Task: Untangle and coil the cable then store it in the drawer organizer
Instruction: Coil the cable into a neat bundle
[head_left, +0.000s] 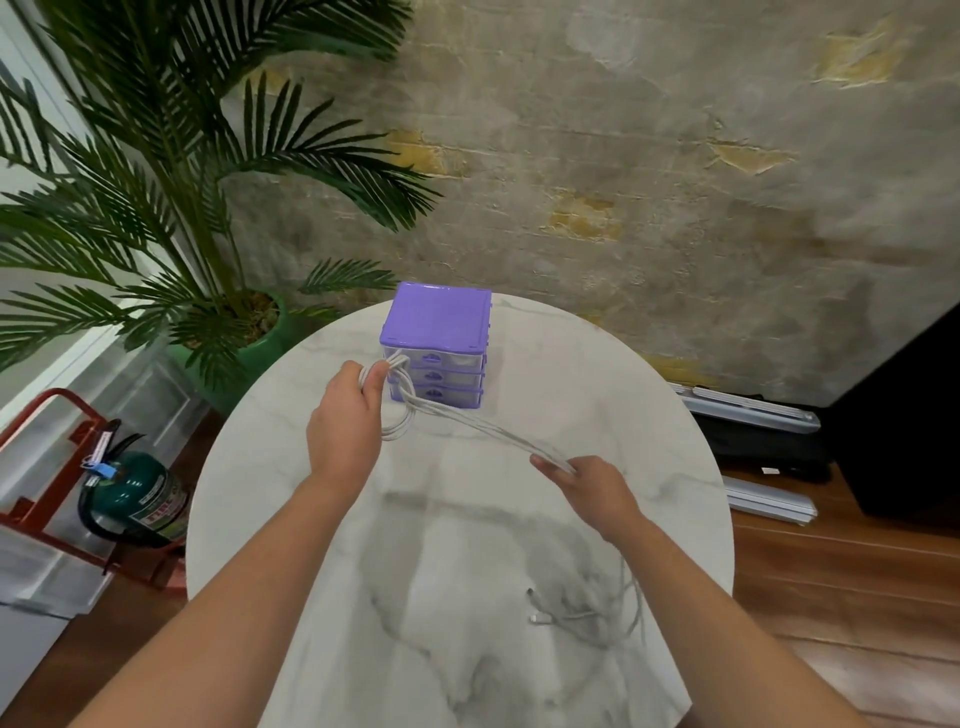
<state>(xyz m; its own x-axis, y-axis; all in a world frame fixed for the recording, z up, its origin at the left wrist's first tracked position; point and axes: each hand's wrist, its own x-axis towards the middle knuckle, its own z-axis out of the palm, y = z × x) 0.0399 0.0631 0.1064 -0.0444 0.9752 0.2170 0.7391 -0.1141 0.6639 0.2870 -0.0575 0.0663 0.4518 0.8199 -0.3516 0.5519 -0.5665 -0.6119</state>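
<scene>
A white cable (467, 423) stretches across the round marble table (467, 649). My left hand (345, 421) is closed on several loops of it, which hang just in front of the purple drawer organizer (436, 322). My right hand (587, 488) pinches the taut strands lower right. The loose tail with its connector ends (535, 618) lies tangled on the table near my right forearm. The organizer has three clear drawers, all pushed in.
A potted palm (156, 182) in a green pot stands left of the table. A green fire extinguisher (140, 499) sits in a red stand on the floor at left. Metal rails (748, 410) and a dark box lie on the wooden floor at right.
</scene>
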